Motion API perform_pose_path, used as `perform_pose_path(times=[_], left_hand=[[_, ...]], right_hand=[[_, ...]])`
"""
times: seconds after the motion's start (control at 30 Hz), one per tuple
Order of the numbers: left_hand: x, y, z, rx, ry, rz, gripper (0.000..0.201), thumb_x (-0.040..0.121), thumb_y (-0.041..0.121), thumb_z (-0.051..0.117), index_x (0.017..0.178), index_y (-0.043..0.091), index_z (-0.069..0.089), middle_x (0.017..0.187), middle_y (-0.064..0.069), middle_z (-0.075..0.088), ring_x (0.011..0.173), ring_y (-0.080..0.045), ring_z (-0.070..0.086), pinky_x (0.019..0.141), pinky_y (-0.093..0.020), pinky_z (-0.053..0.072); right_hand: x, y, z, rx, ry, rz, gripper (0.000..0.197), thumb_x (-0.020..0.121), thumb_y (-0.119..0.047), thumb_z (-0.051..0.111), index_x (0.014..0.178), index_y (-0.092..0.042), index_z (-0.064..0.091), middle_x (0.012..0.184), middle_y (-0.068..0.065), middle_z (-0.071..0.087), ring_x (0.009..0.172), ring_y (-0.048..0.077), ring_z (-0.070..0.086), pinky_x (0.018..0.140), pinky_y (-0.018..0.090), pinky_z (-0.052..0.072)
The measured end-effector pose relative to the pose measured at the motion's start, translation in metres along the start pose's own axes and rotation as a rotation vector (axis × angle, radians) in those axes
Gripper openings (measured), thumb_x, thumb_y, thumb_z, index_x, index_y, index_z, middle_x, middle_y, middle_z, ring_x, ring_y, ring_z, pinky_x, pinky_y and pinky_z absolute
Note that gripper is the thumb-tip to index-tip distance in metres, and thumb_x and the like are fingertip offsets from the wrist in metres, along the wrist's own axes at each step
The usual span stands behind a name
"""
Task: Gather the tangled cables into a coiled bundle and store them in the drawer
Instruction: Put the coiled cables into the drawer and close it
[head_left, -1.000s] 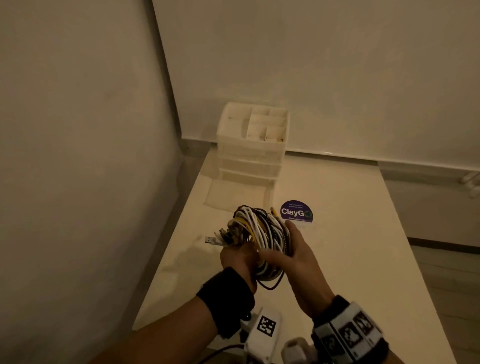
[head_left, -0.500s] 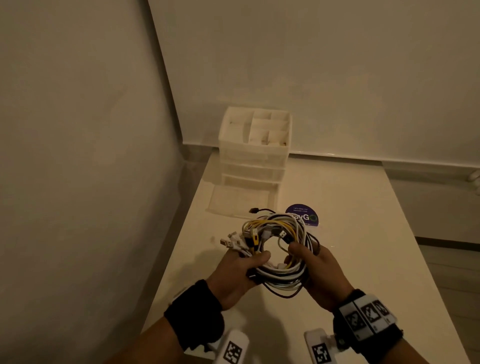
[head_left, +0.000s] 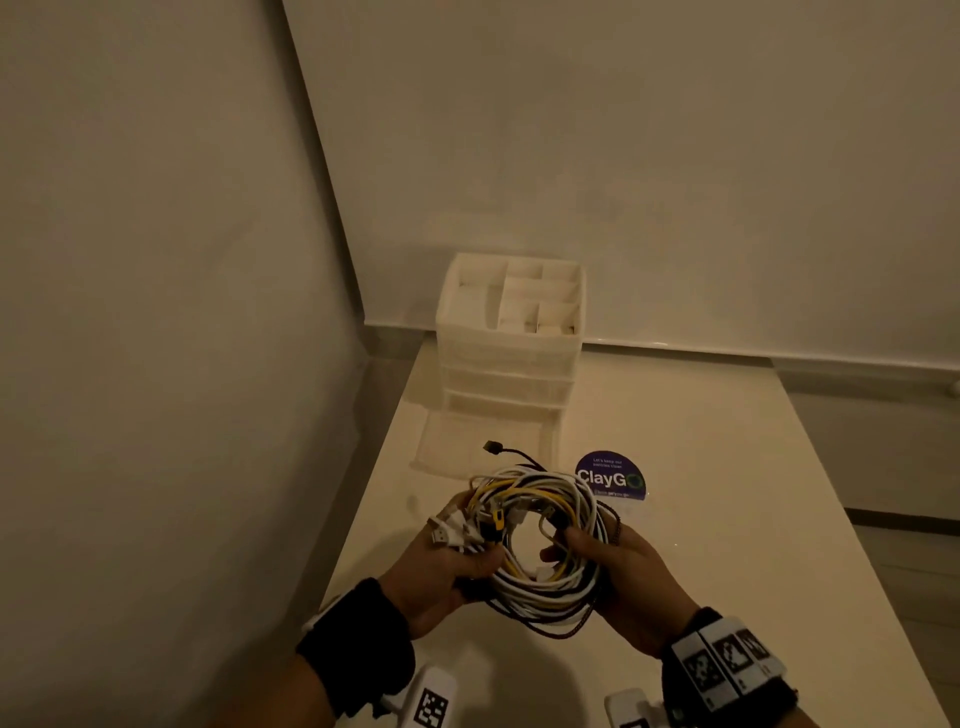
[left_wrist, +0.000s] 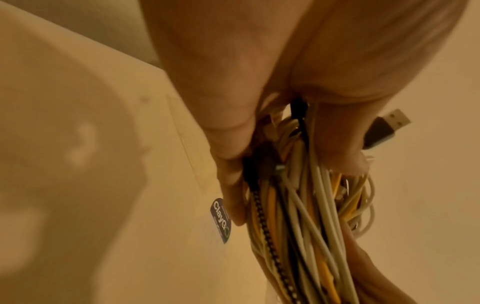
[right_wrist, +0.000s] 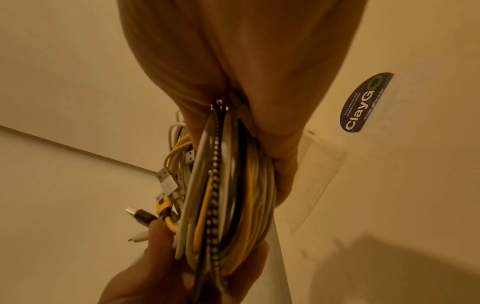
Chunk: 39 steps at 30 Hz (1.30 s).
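Coiled cable bundle (head_left: 540, 545) being held off the table (head_left: 727, 467) in both hands, lower centre of the head view.

Left hand (head_left: 441, 577) gripping the coil's left side, fingers curled round the strands beside the loose plugs; right hand (head_left: 628, 587) clamping the right side, thumb hooked through the middle. Judging the bundle light, soft and springy: white, yellow and dark braided strands likely loosening if either grip slackens, so taking hold across the whole thickness on opposite sides, plugs tucked in. One dark USB plug (head_left: 493, 448) sticking out at the coil's top edge, likely snagging on a drawer rim. Beyond the coil, right of centre, round purple sticker (head_left: 610, 475) reading "ClayGo"; smaller print too fine to confirm. Farther, centre frame, pale drawer unit (head_left: 511, 358) standing with its bottom drawer (head_left: 457, 447) pulled open.
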<state>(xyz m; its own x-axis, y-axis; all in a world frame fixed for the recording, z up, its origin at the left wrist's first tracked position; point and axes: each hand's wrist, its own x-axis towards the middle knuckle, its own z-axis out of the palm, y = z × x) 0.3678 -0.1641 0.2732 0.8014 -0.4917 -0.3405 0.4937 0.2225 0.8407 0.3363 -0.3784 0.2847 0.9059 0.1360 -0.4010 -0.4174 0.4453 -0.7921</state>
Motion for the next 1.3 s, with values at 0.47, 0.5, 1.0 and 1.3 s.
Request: perform_pose_path(times=[0.47, 0.5, 1.0, 1.3], left_hand=[[0.125, 0.047, -0.042, -0.092, 0.301, 0.049, 0.047, 0.084, -0.02, 0.051, 0.123, 0.006, 0.053, 0.112, -0.025, 0.06, 0.093, -0.036, 0.064, 0.072, -0.046, 0.056], [0.132, 0.05, -0.045, -0.088, 0.288, 0.016, 0.042, 0.086, -0.017, 0.051, 0.122, 0.003, 0.054, 0.112, -0.026, 0.062, 0.093, -0.037, 0.066, 0.071, -0.048, 0.056], [0.223, 0.045, -0.091, 0.068, 0.482, -0.508, 0.013, 0.093, 0.02, 0.063, 0.097, 0.008, 0.063, 0.099, -0.016, 0.064, 0.096, -0.037, 0.062, 0.09, -0.056, 0.051], [0.266, 0.025, -0.119, 0.404, 0.575, -0.448, 0.048, 0.062, 0.039, 0.071, 0.1, 0.011, 0.063, 0.105, -0.014, 0.068, 0.096, -0.035, 0.065, 0.084, -0.052, 0.055]], right_hand=[[0.172, -0.039, -0.001, -0.015, -0.016, 0.064, 0.033, 0.094, 0.003, 0.052, 0.125, -0.006, 0.056, 0.112, 0.021, 0.062, 0.083, 0.029, 0.058, 0.084, 0.043, 0.049], [0.183, -0.038, -0.002, -0.024, 0.011, 0.105, 0.031, 0.095, 0.001, 0.052, 0.125, -0.005, 0.056, 0.11, 0.022, 0.061, 0.076, 0.028, 0.057, 0.079, 0.042, 0.049], [0.301, -0.018, -0.019, -0.638, 0.204, 0.593, 0.038, 0.093, -0.021, 0.058, 0.124, 0.001, 0.057, 0.124, 0.025, 0.061, 0.116, 0.04, 0.058, 0.101, 0.056, 0.045], [0.314, 0.0, -0.012, -0.672, 0.307, 0.591, 0.028, 0.091, -0.025, 0.06, 0.111, -0.004, 0.057, 0.101, 0.021, 0.064, 0.091, 0.038, 0.066, 0.062, 0.044, 0.06]])
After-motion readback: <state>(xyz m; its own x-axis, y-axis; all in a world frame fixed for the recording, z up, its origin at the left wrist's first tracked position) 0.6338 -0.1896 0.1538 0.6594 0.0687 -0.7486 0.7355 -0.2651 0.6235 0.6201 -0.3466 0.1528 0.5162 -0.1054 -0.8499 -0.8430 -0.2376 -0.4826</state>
